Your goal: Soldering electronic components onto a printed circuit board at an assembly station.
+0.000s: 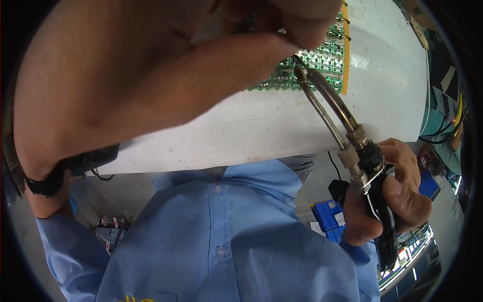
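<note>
A light blue shirt (282, 236) covers the torso, its stitched front placket (225, 221) carrying pale round buttons (220, 250), with yellow embroidery (146, 300) at the near left. The left sleeve (70, 241), in the same blue, ends short of the wrist. There, behind the left hand (216, 70), sits a rough-edged black strap (46, 187) with a bulky black case (95, 157).
</note>
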Action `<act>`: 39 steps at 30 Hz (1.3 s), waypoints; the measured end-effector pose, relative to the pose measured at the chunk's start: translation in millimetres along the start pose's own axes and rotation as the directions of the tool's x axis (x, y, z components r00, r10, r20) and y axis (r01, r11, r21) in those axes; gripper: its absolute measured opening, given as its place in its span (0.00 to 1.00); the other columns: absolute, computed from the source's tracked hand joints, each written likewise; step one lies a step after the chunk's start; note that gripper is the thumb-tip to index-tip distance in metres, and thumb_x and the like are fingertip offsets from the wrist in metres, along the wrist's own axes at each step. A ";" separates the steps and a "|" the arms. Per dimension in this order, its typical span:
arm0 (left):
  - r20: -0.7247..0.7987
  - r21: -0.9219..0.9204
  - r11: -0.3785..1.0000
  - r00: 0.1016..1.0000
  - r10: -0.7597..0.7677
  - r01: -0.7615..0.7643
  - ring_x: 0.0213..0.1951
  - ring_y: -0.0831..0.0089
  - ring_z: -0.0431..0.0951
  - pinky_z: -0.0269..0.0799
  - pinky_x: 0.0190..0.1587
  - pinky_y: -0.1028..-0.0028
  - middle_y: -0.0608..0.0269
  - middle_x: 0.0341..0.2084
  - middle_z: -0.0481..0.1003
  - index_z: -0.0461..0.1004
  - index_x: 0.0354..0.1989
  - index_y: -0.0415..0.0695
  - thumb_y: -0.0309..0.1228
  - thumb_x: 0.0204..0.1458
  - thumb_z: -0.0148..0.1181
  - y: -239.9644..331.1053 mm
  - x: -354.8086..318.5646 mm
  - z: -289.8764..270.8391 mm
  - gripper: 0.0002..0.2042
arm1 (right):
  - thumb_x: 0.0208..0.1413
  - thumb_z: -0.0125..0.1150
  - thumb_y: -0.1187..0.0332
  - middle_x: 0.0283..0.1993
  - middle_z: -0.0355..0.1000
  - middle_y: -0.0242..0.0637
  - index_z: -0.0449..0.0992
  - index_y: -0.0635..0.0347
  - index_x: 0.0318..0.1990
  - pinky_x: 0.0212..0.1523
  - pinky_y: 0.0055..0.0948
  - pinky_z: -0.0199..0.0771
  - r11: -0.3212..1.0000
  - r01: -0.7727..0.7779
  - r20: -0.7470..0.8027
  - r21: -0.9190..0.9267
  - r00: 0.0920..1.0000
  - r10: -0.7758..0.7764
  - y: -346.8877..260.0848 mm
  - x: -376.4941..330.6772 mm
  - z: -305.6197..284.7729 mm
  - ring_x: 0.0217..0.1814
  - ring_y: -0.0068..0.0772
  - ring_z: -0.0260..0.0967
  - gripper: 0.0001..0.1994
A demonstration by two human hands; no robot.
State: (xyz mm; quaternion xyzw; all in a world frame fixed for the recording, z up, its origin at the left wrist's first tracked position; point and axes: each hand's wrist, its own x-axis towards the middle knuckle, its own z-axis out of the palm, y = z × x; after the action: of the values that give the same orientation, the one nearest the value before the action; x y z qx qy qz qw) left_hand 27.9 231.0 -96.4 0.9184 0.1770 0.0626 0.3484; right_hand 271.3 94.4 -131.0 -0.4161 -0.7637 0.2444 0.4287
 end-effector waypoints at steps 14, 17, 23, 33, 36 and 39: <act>-0.100 0.019 0.995 0.990 0.095 -0.093 0.27 0.73 0.64 0.59 0.30 0.75 0.63 0.24 0.67 0.72 0.28 0.37 0.26 0.38 0.64 -8.7 18.9 34.2 0.09 | 0.53 0.49 0.43 0.18 0.67 0.41 0.65 0.58 0.41 0.19 0.30 0.62 0.995 -0.011 0.053 -0.099 0.998 0.016 -3.2 1.8 0.4 0.18 0.32 0.65 0.25; -0.105 0.021 0.995 0.989 0.101 -0.099 0.27 0.72 0.64 0.59 0.30 0.75 0.63 0.24 0.67 0.72 0.28 0.37 0.26 0.38 0.64 -8.0 19.1 33.9 0.09 | 0.54 0.48 0.43 0.18 0.68 0.41 0.64 0.58 0.42 0.21 0.30 0.63 0.999 0.025 -0.001 -0.045 1.000 -0.025 -0.9 -1.6 -2.5 0.20 0.32 0.66 0.25; -0.118 0.025 0.993 0.986 0.117 -0.114 0.27 0.72 0.64 0.59 0.30 0.74 0.63 0.24 0.67 0.72 0.28 0.37 0.26 0.38 0.64 -10.0 21.4 37.9 0.10 | 0.54 0.48 0.43 0.19 0.68 0.40 0.64 0.58 0.41 0.21 0.30 0.64 0.998 -0.024 0.018 -0.054 1.000 0.025 -1.2 -1.5 -1.7 0.20 0.32 0.66 0.25; -0.139 0.075 0.993 0.986 0.096 -0.087 0.27 0.72 0.64 0.60 0.30 0.74 0.62 0.24 0.67 0.72 0.28 0.37 0.26 0.37 0.64 -3.8 9.2 27.3 0.10 | 0.53 0.49 0.43 0.17 0.67 0.39 0.63 0.58 0.40 0.18 0.29 0.61 0.999 0.032 0.095 -0.038 0.995 -0.028 0.5 8.6 -2.5 0.17 0.30 0.64 0.25; -0.150 0.025 0.985 0.974 0.172 -0.170 0.27 0.71 0.64 0.60 0.30 0.74 0.62 0.24 0.67 0.72 0.28 0.37 0.26 0.37 0.65 -18.8 24.8 44.3 0.10 | 0.54 0.49 0.44 0.17 0.67 0.39 0.63 0.59 0.40 0.18 0.29 0.61 0.994 -0.001 0.032 -0.110 0.999 0.004 5.7 -3.3 -4.9 0.16 0.30 0.63 0.24; -0.135 0.071 0.991 0.983 0.121 -0.113 0.27 0.71 0.64 0.60 0.30 0.74 0.62 0.24 0.67 0.72 0.28 0.36 0.26 0.37 0.65 -7.0 14.5 31.3 0.10 | 0.54 0.48 0.44 0.17 0.67 0.39 0.63 0.59 0.39 0.17 0.28 0.60 0.996 0.054 0.043 -0.068 0.998 -0.051 3.9 2.4 -3.1 0.16 0.29 0.63 0.24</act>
State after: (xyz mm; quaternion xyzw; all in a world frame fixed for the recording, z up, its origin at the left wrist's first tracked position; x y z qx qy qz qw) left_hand 46.9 221.8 -124.6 0.9311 0.1483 0.1410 0.3020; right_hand 274.9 98.6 -131.2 -0.4054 -0.7910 0.2149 0.4046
